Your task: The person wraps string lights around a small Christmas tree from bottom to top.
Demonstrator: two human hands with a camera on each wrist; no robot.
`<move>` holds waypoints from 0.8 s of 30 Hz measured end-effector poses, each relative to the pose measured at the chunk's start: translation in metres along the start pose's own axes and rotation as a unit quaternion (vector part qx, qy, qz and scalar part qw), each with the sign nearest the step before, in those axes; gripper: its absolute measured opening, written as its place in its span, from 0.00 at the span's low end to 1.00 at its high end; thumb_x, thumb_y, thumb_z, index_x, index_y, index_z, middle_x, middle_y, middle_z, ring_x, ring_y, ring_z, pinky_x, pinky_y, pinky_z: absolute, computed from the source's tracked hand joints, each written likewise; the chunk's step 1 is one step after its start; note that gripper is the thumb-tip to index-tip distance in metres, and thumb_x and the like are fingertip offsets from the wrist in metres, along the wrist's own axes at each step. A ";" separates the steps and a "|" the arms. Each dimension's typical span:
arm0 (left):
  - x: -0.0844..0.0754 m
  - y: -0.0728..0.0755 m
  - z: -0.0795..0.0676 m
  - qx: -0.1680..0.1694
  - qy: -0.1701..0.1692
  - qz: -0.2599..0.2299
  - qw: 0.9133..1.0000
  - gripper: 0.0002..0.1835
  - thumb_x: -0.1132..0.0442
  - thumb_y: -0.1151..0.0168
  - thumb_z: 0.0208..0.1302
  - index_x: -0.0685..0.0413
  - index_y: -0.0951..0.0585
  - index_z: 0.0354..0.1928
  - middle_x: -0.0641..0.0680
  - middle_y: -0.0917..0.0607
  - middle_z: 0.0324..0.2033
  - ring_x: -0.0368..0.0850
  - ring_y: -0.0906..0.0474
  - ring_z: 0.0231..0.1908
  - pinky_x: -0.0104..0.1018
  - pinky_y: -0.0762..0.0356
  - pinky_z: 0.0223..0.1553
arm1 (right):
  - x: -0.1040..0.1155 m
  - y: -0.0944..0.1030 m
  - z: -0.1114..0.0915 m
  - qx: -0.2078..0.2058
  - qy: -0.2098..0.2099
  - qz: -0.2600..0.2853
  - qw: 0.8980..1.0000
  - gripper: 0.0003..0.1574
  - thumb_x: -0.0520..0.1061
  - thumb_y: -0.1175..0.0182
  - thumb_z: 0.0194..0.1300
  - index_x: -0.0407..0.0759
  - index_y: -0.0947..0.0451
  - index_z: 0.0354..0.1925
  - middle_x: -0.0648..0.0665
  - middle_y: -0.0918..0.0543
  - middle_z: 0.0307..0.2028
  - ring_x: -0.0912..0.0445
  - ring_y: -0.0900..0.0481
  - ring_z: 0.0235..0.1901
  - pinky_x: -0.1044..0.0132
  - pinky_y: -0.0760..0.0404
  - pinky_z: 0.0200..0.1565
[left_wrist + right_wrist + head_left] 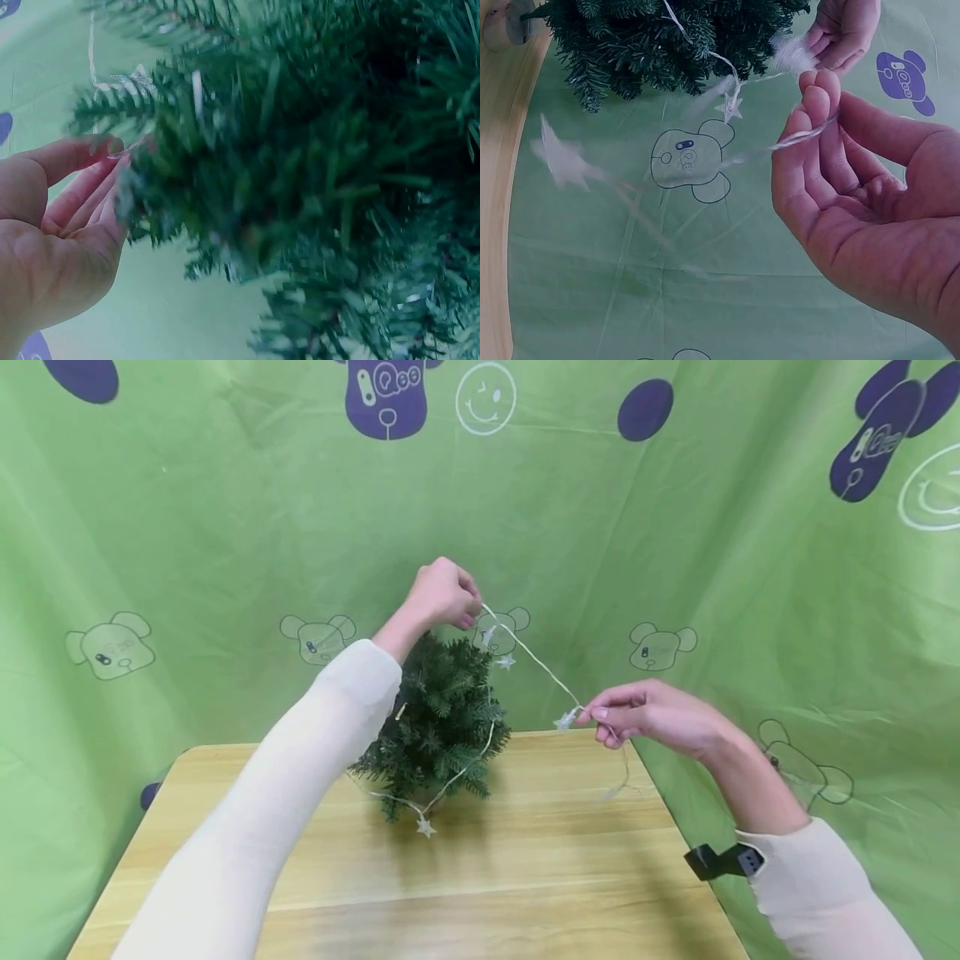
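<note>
A small artificial Christmas tree (442, 710) stands at the table's far side, with a string of star lights (536, 656) draped over its front and right. My left hand (446, 593) is at the treetop and pinches the white wire between thumb and fingers. In the left wrist view, branches partly cover the fingertips of that hand (67, 217). To the right of the tree, my right hand (652, 718) pinches the same string near a star (566, 720). Its loose end dangles below that hand; in the right wrist view a blurred star (559, 157) hangs there.
The wooden table (525, 893) lies under the tree. A green cloth (555, 510) with printed bears hangs behind and at both sides. One star (425, 827) hangs low at the tree's front. A black strap device (723, 862) sits at the right cuff.
</note>
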State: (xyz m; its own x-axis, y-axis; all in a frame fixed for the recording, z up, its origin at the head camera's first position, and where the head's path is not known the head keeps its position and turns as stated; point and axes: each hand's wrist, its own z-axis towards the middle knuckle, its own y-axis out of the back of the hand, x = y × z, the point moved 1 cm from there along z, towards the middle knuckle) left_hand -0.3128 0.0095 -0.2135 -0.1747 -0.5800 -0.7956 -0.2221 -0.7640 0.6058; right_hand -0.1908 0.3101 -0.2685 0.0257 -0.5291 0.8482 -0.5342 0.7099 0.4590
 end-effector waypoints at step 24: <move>0.029 0.038 -0.006 -0.089 0.047 -0.035 0.994 0.09 0.70 0.33 0.64 0.60 0.13 0.46 0.60 0.11 0.44 0.46 0.14 0.35 0.39 0.13 0.48 | 0.002 0.001 -0.003 -0.004 0.003 -0.006 1.000 0.19 0.47 0.42 0.73 0.33 0.22 0.52 0.39 0.19 0.38 0.50 0.20 0.38 0.52 0.17 0.49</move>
State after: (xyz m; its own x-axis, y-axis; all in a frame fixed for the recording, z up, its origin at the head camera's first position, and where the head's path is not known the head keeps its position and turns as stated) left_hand -0.3208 -0.0382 -0.2133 -0.0719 -0.5420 -0.8373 -0.0549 -0.8361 0.5459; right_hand -0.1887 0.3108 -0.2659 0.0375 -0.5347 0.8442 -0.5270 0.7072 0.4713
